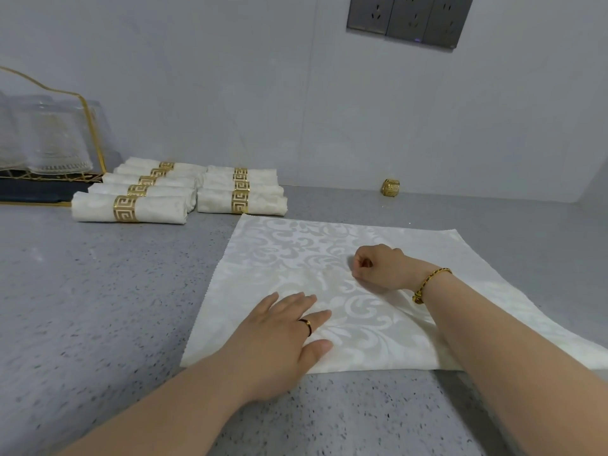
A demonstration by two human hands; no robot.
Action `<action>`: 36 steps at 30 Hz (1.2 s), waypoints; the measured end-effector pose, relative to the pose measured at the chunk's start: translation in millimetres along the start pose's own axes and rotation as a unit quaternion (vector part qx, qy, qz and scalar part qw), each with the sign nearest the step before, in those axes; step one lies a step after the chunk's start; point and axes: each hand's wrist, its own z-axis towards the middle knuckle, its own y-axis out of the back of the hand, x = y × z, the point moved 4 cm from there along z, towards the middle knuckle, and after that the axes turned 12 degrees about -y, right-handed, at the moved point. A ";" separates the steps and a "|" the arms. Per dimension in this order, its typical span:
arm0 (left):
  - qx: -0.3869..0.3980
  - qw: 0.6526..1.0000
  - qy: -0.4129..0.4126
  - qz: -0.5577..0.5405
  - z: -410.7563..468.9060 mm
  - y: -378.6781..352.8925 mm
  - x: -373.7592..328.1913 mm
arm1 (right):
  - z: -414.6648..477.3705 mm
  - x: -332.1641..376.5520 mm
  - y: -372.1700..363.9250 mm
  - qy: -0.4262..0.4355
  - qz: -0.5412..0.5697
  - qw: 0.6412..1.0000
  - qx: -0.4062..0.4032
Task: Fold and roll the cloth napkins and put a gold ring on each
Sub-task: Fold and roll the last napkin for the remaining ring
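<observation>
A white damask napkin (296, 258) lies spread flat on the grey speckled counter. My left hand (283, 337) rests palm-down on its near left part, fingers straight. My right hand (378, 266) sits on the cloth's middle with fingers curled into a fist; whether it pinches the fabric is hidden. One loose gold ring (390, 187) stands by the wall at the back right. Several rolled napkins (131, 209), each with a gold ring, lie in two rows at the back left.
A gold-wire rack (49, 149) holding upturned glasses stands at the far left on a dark tray. The grey wall closes off the back, with dark power sockets (408, 19) high up. The counter (98, 307) runs left and forward of the napkin.
</observation>
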 end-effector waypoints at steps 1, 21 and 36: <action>0.006 1.000 0.007 -0.007 0.0 -0.9 0.5 | 0.9 -0.6 0.1 -0.002 0.005 1.000 0.002; 0.072 0.995 0.069 -0.020 4.0 -4.3 13.1 | 115.3 -23.7 28.2 -0.101 -0.084 0.988 -0.082; -0.186 0.980 0.055 0.045 -11.5 23.6 23.8 | -6.0 -0.4 89.5 0.068 0.039 0.969 -0.234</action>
